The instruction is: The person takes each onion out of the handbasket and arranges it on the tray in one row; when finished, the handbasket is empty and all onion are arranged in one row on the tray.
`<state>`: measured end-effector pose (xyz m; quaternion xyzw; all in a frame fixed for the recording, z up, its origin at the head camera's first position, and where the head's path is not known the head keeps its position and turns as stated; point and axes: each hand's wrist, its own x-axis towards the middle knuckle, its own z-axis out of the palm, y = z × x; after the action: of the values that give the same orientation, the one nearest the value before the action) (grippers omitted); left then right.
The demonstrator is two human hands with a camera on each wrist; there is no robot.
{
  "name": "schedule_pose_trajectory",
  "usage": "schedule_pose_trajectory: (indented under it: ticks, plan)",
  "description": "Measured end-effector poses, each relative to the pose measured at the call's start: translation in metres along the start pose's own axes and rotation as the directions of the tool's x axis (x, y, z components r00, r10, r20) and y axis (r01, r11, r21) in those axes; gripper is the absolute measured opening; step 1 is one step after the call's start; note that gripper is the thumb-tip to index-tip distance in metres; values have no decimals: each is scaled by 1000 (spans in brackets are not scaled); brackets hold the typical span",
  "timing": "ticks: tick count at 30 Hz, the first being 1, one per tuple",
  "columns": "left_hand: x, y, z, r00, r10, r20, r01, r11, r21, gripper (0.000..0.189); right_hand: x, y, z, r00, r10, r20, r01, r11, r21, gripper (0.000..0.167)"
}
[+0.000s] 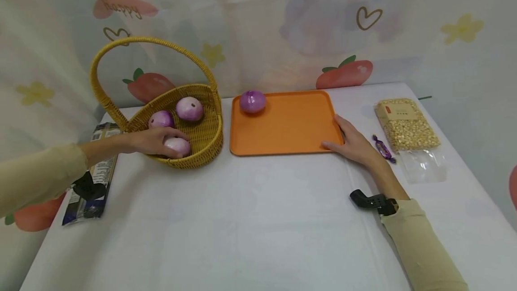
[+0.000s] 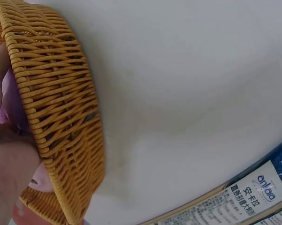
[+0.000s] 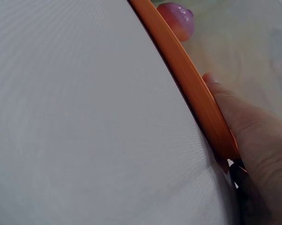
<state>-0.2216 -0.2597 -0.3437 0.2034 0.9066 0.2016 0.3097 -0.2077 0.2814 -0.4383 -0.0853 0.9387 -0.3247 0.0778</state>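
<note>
Tabletop (image 1: 258,219) | left hand (image 1: 153,141) grips onion (image 1: 179,146) in basket (image 1: 214,145) | right hand (image 1: 352,145) holds tray (image 1: 291,125)

From afar I make out rough woven wicker on the basket (image 1: 215,145), glossy smooth skin on the purple onion (image 1: 252,102), smooth plastic-looking orange tray (image 1: 291,125), matt white tablecloth (image 1: 242,214) and shiny clear film on the bag of yellow kernels (image 1: 409,131).
</note>
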Motion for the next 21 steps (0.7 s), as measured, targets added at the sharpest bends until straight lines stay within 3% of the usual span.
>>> schedule_pose_trajectory:
  ticks: [16,21]
  plan:
    - [5,1,-6,997,43,70,-43,999,3,56,-2,1,3,1000,-8,0,8,1000,13,102]
    - [0,6,-16,998,59,19,-60,998,22,55,-1,-1,1,1000,-3,1,3,1000,2,102]
